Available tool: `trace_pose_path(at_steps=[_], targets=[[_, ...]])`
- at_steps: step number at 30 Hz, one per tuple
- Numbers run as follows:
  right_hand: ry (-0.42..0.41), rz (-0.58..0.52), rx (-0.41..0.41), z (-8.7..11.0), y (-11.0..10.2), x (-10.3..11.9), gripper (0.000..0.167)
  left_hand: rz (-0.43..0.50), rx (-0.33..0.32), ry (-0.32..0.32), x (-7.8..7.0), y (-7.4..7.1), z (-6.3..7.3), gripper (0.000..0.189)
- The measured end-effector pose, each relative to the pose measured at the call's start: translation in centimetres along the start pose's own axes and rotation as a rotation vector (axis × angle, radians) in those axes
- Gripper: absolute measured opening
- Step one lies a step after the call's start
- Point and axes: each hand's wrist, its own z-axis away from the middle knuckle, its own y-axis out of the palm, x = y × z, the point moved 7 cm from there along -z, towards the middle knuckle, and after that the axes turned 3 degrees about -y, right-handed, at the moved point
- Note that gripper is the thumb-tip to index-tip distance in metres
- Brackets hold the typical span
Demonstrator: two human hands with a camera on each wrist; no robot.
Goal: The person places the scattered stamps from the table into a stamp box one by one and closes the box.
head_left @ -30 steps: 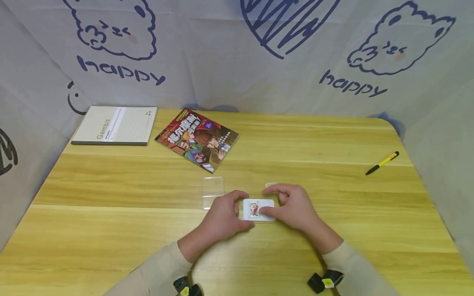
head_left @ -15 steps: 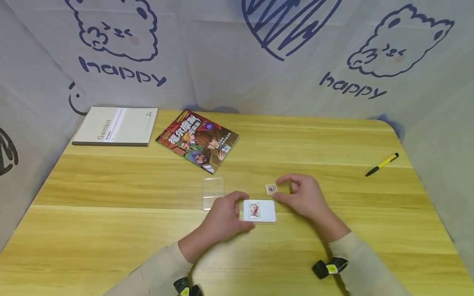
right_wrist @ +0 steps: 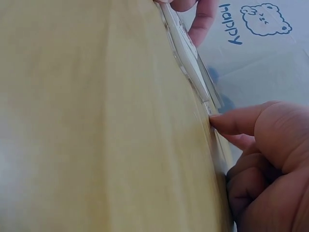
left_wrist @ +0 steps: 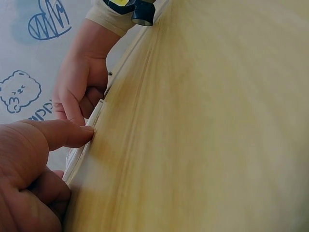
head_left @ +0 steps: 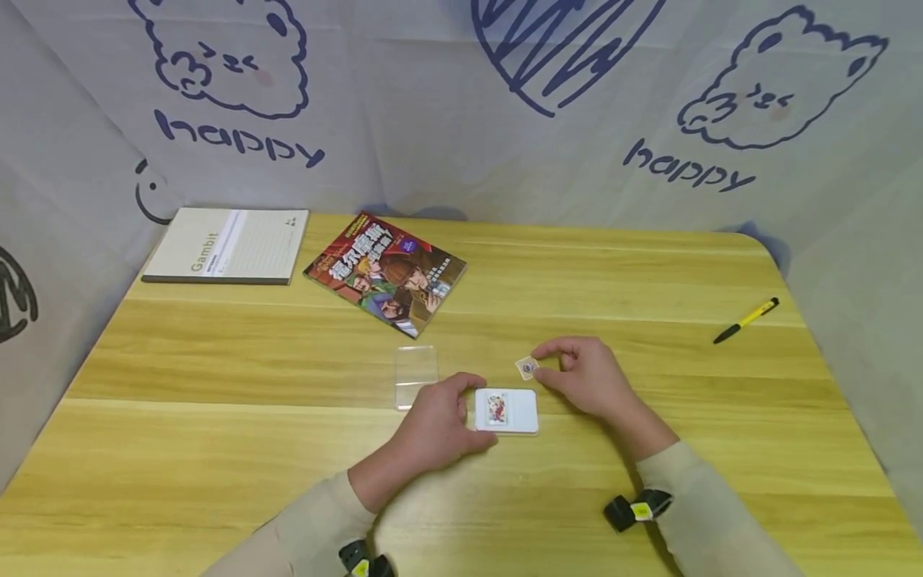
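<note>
My left hand (head_left: 436,421) holds the left end of a flat white block (head_left: 523,411) between thumb and index finger. A small colourful stamp-like picture (head_left: 497,409) lies on the block's left half. In the right wrist view the white block (right_wrist: 190,63) appears edge-on, seated in a clear shallow case. My right hand (head_left: 587,377) pinches the right edge of a small square stamp-like piece (head_left: 527,368) with a dark round motif, just beyond the block. Left of the block lies a clear plastic lid (head_left: 416,369), its lower corner close to my left hand.
A comic-style book (head_left: 385,274) lies farther back, turned at an angle. Beside it at the back left is a notebook (head_left: 227,244). A yellow and black pen (head_left: 746,320) lies near the table's right edge. A drawn-on white cloth (head_left: 433,120) hangs behind the table (head_left: 216,473).
My right hand has left the white block and moved up and right to the small square piece, which has since turned slightly. My left hand and the block have stayed nearly still.
</note>
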Motion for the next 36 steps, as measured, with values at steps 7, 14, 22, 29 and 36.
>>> trace_pose_path(at_steps=[7, 14, 22, 29, 36], targets=[[-0.005, -0.054, -0.002, -0.13, -0.23, 0.06, 0.018, 0.003, -0.011, 0.019, 0.0, -0.03, 0.01, 0.068], [-0.018, -0.029, -0.008, -0.11, -0.05, -0.03, 0.024, 0.004, -0.002, 0.01, 0.02, -0.04, 0.01, 0.068], [-0.022, -0.051, -0.005, -0.07, -0.02, -0.15, 0.024, 0.007, 0.004, 0.007, -0.06, -0.01, 0.02, 0.068], [0.0, -0.007, -0.002, -0.11, 0.02, -0.24, 0.028, 0.007, 0.009, 0.006, -0.06, 0.08, -0.01, 0.068], [0.0, -0.024, -0.008, -0.02, 0.05, -0.2, 0.025, 0.004, 0.006, 0.004, -0.04, 0.08, -0.01, 0.068]])
